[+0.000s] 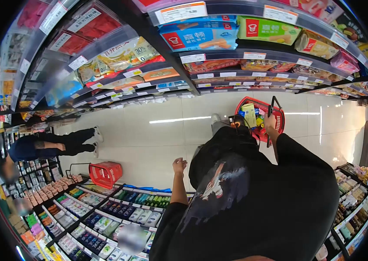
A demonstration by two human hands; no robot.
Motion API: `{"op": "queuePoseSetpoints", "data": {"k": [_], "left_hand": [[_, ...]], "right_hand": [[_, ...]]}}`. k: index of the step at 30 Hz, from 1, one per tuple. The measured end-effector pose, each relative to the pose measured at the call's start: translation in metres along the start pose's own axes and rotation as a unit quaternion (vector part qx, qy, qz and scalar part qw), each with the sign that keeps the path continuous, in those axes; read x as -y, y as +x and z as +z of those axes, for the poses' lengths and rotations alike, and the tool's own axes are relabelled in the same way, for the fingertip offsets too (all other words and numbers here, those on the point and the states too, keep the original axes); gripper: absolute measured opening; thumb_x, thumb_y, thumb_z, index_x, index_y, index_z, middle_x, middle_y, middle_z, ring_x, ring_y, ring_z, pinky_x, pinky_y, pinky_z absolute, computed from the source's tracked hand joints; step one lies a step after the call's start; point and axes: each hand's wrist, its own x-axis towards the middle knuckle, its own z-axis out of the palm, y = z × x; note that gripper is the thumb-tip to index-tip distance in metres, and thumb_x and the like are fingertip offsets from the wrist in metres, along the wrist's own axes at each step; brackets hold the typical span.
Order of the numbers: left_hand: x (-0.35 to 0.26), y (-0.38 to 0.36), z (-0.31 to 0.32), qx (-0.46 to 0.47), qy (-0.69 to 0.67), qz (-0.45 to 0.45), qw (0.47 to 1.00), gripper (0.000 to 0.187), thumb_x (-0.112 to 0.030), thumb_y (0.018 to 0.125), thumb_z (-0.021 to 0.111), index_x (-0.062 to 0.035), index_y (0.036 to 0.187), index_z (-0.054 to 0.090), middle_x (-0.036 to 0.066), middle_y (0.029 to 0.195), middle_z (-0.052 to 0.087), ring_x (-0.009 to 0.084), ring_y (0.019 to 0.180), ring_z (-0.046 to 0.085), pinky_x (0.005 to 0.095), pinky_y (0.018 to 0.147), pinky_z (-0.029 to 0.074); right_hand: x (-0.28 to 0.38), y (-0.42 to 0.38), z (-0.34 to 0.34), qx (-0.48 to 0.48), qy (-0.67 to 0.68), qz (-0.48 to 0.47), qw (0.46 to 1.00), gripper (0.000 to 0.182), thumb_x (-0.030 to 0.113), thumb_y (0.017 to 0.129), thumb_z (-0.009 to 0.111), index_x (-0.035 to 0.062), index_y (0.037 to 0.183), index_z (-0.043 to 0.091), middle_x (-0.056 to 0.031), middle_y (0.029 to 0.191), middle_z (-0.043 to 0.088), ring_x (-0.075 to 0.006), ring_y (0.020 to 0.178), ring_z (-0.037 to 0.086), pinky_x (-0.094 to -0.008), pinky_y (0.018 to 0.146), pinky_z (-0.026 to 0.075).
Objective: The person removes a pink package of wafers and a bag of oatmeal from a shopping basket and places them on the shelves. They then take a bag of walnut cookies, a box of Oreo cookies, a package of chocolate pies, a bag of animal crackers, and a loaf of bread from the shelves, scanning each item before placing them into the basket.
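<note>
My right hand (271,122) is closed round the handle of a red shopping basket (281,114), which hangs low in front of me, to the right of my legs. Inside the basket lie a yellow packet (249,114) and several small colourful items. My left hand (179,165) hangs at my side over the pale floor, its fingers loosely curled. Whatever it might hold is too small to make out. Nearest to it are the bottles and packs on the lower shelf display (140,198).
Shelves with blue (199,37) and green (267,30) biscuit packs run along the top. Another person (40,145) in dark clothes stands at the left. A second red basket (105,174) sits on the tiled floor (149,148) near the lower shelves.
</note>
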Motion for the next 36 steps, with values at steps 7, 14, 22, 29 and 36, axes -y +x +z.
{"op": "queuePoseSetpoints", "data": {"k": [7,14,22,29,36], "left_hand": [[-0.031,0.080,0.004,-0.029,0.178,0.144,0.973,0.032,-0.026,0.078,0.058,0.0010,0.094,0.062,0.016,0.084,0.065,0.0222,0.079,0.063,0.0330,0.071,0.049],[-0.091,0.137,-0.022,0.047,0.238,0.202,0.949,0.032,-0.027,0.077,0.059,0.0008,0.091,0.064,0.015,0.082,0.066,0.0226,0.079,0.064,0.0328,0.071,0.048],[-0.150,0.163,-0.100,0.109,0.294,0.242,0.918,0.032,-0.026,0.080,0.058,0.0014,0.095,0.062,0.014,0.078,0.067,0.0205,0.072,0.064,0.0301,0.068,0.049],[-0.174,0.185,-0.192,0.084,0.332,0.208,0.916,0.030,-0.027,0.078,0.059,-0.0016,0.094,0.063,0.013,0.077,0.066,0.0204,0.073,0.064,0.0310,0.070,0.049],[-0.191,0.218,-0.211,0.096,0.372,0.244,0.890,0.028,-0.026,0.077,0.061,-0.0035,0.093,0.064,0.013,0.080,0.066,0.0198,0.074,0.063,0.0309,0.069,0.049]], "right_hand": [[0.063,-0.030,0.061,0.050,0.080,0.023,0.995,0.039,0.038,0.084,0.052,0.0016,0.096,0.061,-0.0245,0.088,0.062,-0.0390,0.087,0.060,-0.0446,0.075,0.046],[0.122,-0.065,0.107,0.105,0.091,-0.037,0.990,0.045,0.041,0.083,0.054,-0.0033,0.090,0.057,-0.0215,0.080,0.062,-0.0326,0.077,0.062,-0.0402,0.068,0.046],[0.147,-0.079,0.181,0.179,-0.015,0.046,0.983,0.039,0.033,0.081,0.056,-0.0023,0.098,0.058,-0.0255,0.091,0.061,-0.0367,0.092,0.060,-0.0404,0.077,0.047],[0.158,-0.088,0.250,0.197,0.003,0.084,0.977,0.039,0.027,0.075,0.056,-0.0064,0.095,0.060,-0.0265,0.090,0.061,-0.0374,0.090,0.060,-0.0409,0.076,0.047],[0.185,-0.119,0.300,0.224,-0.014,-0.023,0.974,0.039,0.029,0.075,0.055,-0.0025,0.097,0.062,-0.0238,0.092,0.062,-0.0341,0.093,0.060,-0.0398,0.079,0.047]]}}
